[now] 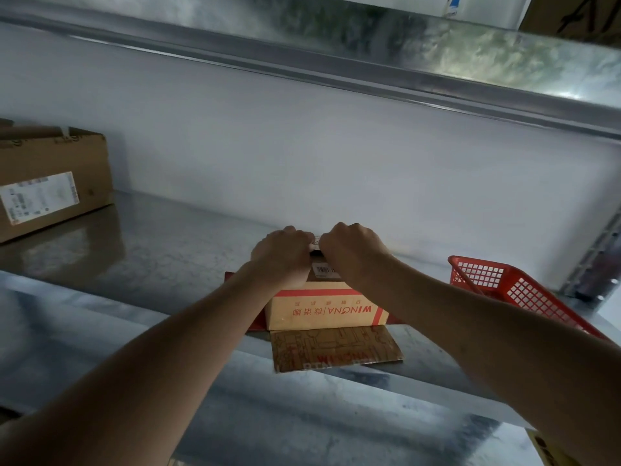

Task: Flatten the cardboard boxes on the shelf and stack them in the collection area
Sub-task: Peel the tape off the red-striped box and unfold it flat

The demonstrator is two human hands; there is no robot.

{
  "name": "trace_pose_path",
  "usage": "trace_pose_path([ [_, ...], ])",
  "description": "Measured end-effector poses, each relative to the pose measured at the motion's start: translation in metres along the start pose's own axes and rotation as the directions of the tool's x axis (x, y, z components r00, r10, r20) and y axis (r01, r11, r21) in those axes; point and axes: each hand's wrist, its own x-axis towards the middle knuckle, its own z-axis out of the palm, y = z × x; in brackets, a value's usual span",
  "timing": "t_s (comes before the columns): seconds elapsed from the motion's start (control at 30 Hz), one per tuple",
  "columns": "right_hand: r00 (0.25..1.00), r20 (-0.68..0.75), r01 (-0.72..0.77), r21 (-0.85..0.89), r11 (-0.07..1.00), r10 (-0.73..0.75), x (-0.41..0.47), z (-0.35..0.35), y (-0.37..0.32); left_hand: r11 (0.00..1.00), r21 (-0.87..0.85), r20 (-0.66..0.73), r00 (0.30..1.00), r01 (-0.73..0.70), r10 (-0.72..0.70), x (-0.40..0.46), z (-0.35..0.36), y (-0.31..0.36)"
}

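While one flap [336, 349] already lies open towards the person on the shelf [151, 257], the small box [324, 309] sits under both hands; left grip [282, 252] and right grip [353, 248] clutch its top seam, likely to pull it apart.

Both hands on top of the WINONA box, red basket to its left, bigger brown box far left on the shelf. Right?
One slip: the red basket sits to the right of the WINONA box, not the left, as the head view shows. Both hands, left and right, are on top of it, and the bigger brown box is far left on the shelf.
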Motion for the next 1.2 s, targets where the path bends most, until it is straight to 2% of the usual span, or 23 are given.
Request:
trace_pose_path([
  [0.3,0.995,-0.086,-0.039,0.099,0.994,0.048,-0.009,0.017,0.026,1.0,-0.031,0.034,0.999,0.001,0.0,0.005,0.001,-0.004],
  [0.57,0.987,-0.1,-0.1,0.262,0.96,0.129,-0.007,0.022,0.032,0.982,-0.183,0.02,0.999,0.043,-0.04,0.005,0.009,-0.007],
  [0.63,0.983,-0.102,-0.12,0.273,0.955,0.153,-0.005,0.024,0.031,0.987,-0.155,0.038,0.998,0.048,-0.043,0.005,0.009,-0.008],
  [0.73,0.97,-0.106,-0.175,0.314,0.933,0.218,-0.003,0.028,0.031,1.0,-0.006,0.087,0.996,0.029,-0.029,0.007,0.005,-0.008],
  [0.83,0.954,-0.115,-0.215,0.383,0.898,0.277,0.0,0.033,0.03,0.999,0.039,0.12,0.992,0.019,-0.023,0.007,0.002,-0.006],
  [1.03,0.937,-0.112,-0.248,0.454,0.856,0.331,0.004,0.039,0.029,1.0,0.022,0.16,0.987,0.017,-0.021,0.007,0.0,-0.004],
  [1.2,0.948,-0.085,-0.237,0.451,0.861,0.306,0.006,0.035,0.028,1.0,-0.011,0.152,0.988,0.028,-0.026,0.007,0.003,-0.006],
])
